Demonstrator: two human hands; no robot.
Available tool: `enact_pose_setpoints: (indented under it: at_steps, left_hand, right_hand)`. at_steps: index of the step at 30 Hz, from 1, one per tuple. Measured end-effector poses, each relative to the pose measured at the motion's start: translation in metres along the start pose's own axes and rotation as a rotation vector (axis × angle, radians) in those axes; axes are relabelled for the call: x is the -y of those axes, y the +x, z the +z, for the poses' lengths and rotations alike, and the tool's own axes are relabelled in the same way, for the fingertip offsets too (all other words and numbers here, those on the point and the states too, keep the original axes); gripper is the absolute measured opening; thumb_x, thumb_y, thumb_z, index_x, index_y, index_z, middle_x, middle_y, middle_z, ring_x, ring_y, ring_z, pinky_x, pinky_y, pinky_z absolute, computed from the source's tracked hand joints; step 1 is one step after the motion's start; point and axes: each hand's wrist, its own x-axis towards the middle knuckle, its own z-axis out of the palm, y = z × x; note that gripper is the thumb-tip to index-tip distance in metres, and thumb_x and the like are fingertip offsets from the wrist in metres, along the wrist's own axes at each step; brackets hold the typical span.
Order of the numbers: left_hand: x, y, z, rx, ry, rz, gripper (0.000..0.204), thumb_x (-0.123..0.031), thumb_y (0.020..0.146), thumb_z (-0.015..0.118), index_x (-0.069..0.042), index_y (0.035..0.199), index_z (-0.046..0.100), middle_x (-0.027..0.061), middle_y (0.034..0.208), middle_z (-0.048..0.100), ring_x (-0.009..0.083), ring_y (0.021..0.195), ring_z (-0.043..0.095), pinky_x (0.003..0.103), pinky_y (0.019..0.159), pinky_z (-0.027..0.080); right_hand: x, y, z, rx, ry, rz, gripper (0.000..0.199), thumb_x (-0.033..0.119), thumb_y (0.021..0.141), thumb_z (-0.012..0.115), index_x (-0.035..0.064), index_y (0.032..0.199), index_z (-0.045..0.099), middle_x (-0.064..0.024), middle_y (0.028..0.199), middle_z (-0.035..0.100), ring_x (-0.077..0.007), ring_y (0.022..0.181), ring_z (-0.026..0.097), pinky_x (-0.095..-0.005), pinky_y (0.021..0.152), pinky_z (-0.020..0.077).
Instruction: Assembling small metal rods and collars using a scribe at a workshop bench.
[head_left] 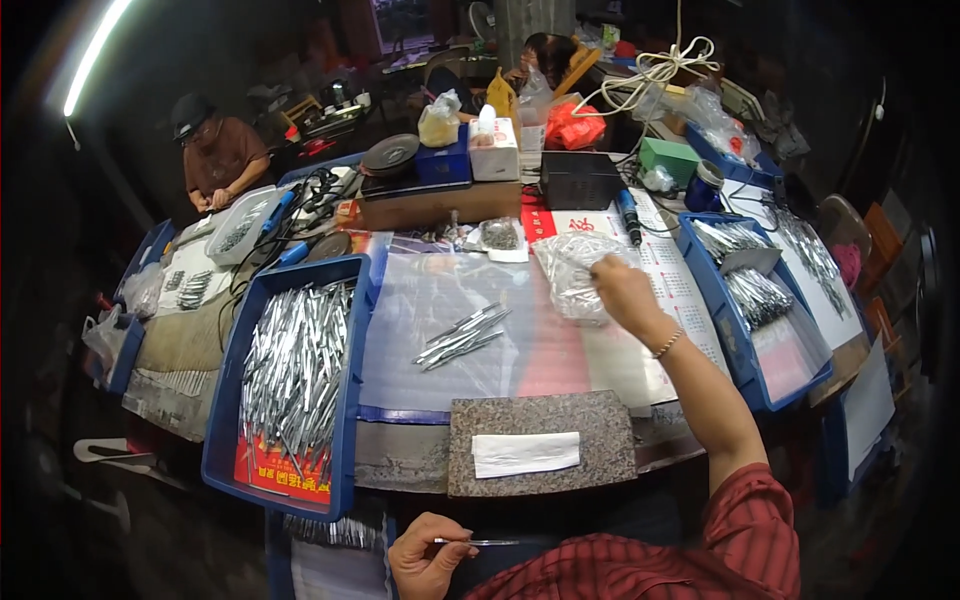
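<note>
Low at the front edge, my left hand [428,556] pinches a slim silver metal piece [488,542] that points to the right. My right hand [625,292] reaches forward over a clear plastic bag [572,280], its fingers curled together at the bag's upper side. What those fingers hold, if anything, I cannot make out. Left of the bag, a small loose pile of slim silver metal pieces [462,336] lies on the plastic-covered worktop [430,285]. Nearest me is a speckled stone slab [610,440] with a folded white paper [526,455] on it.
A blue tray [357,330] full of similar silver pieces stands on the left. Another blue tray [800,385] on the right holds bundled pieces. A blue pen-like tool [628,212] with a cable lies behind the bag. Across at far left sits another person [222,155].
</note>
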Motion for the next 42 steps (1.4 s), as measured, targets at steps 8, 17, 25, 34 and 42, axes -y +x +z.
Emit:
enact_pose_setpoints:
  at_steps: [8, 17, 25, 34, 42]
  left_hand:
    - [0.03, 0.022, 0.028, 0.102, -0.201, -0.304, 0.021, -0.002, 0.094, 0.058, 0.002, 0.114, 0.063, 0.006, 0.089, 0.065, 0.0103, 0.073, 0.063, 0.023, 0.067, 0.052]
    - [0.039, 0.028, 0.047, 0.176, -0.305, -0.279, 0.021, -0.013, 0.099, 0.054, 0.002, 0.111, 0.064, 0.0044, 0.088, 0.062, 0.0069, 0.073, 0.06, 0.019, 0.066, 0.049]
    - [0.043, 0.017, 0.054, 0.088, -0.518, -0.378, 0.029, -0.021, 0.101, 0.052, 0.003, 0.115, 0.06, 0.0069, 0.088, 0.063, 0.0103, 0.07, 0.06, 0.021, 0.065, 0.049]
    - [0.046, 0.017, 0.063, 0.11, -0.489, -0.31, 0.032, -0.022, 0.102, 0.048, 0.005, 0.117, 0.058, 0.0087, 0.089, 0.063, 0.0124, 0.071, 0.06, 0.024, 0.067, 0.049]
    - [0.045, 0.016, 0.065, 0.072, -0.505, -0.322, 0.03, -0.021, 0.102, 0.049, 0.005, 0.114, 0.059, 0.0093, 0.087, 0.063, 0.0121, 0.071, 0.06, 0.024, 0.067, 0.049]
  right_hand:
    - [0.123, -0.102, -0.102, 0.21, 1.416, 0.565, 0.003, -0.001, 0.086, 0.061, -0.0011, 0.088, 0.059, -0.0076, 0.073, 0.066, -0.005, 0.046, 0.051, -0.0191, 0.042, 0.0394]
    - [0.148, -0.17, -0.084, 0.328, 1.232, 0.27, 0.01, -0.001, 0.082, 0.07, 0.0, 0.091, 0.065, -0.0046, 0.079, 0.065, -0.008, 0.064, 0.059, -0.0216, 0.056, 0.0451]
    - [0.155, -0.182, -0.084, 0.153, 1.002, 0.018, 0.02, -0.002, 0.078, 0.071, 0.003, 0.097, 0.068, -0.0099, 0.073, 0.066, -0.0176, 0.053, 0.062, -0.0263, 0.047, 0.0466]
    - [0.159, -0.188, -0.077, 0.046, 0.975, -0.119, 0.027, -0.006, 0.073, 0.069, 0.0001, 0.099, 0.066, -0.0071, 0.061, 0.053, -0.0195, 0.049, 0.057, -0.0301, 0.043, 0.0432]
    - [0.161, -0.194, -0.074, 0.031, 0.939, -0.186, 0.028, -0.003, 0.074, 0.069, -0.0009, 0.102, 0.065, -0.0054, 0.061, 0.051, -0.0185, 0.048, 0.055, -0.0293, 0.042, 0.0434]
